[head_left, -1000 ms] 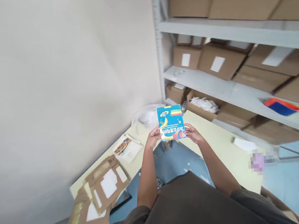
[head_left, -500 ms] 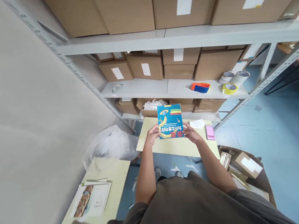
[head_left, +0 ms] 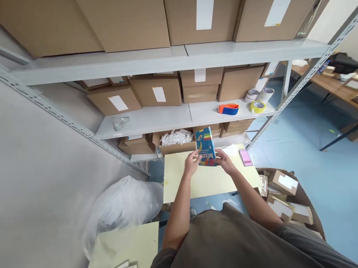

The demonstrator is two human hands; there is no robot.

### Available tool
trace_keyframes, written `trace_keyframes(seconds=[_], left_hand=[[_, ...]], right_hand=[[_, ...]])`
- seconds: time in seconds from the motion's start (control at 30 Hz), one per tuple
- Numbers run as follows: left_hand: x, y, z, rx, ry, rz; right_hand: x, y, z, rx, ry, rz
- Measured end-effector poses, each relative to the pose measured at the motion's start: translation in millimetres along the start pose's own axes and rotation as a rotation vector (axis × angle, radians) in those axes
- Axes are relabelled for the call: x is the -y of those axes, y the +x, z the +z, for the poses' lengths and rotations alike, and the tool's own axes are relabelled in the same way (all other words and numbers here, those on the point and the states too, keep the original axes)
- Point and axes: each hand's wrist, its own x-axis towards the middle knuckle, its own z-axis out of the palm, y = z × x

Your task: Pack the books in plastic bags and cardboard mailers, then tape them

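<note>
A blue picture book with a banana and Chinese characters on its cover is held up over the pale yellow table. It is turned at an angle, so its cover looks narrow and a pale edge shows on the right. My left hand grips the lower left side, fingers reaching onto the cover. On the lower right edge, my right hand is closed on the same book. Pink items lie on the table to the right of my right hand, near a white paper.
Ahead stands a shelf rack with cardboard boxes, tape rolls and an orange-and-blue band. A large bin of parcels is at right. A plastic bag and a second table are at left.
The book has turned from facing me squarely to an angled position. My hands have come closer together, and the left fingers now lie over the cover. The camera view has shifted.
</note>
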Motion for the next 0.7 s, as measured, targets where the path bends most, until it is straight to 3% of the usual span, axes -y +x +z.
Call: trace_keyframes(seconds=[0.13,0.27,0.37,0.47,0.57,0.7], left_hand=[[1.0,4.4,25.7,0.155,-0.096,0.024],[2.4,7.1,27.2,0.217,-0.141,0.025],[-1.1,14.0,17.6,0.266,-0.19,0.033],[-10.2,23.8,-0.6,0.352,-0.279,0.018],[-23.3,31.6,-25.5,0.472,-0.389,-0.027],[-39.0,37.8,-52.5,0.54,-0.421,-0.05]], right_hand=[[-17.7,2.6,39.7,-0.048,-0.127,-0.098],[-25.8,0.6,53.3,-0.022,-0.201,-0.159],[-18.3,1.9,45.8,0.011,-0.297,-0.219],[-2.7,8.0,24.9,-0.071,-0.34,-0.17],[13.0,15.9,1.0,-0.133,-0.17,-0.027],[26.8,21.5,-14.1,0.04,0.172,0.091]])
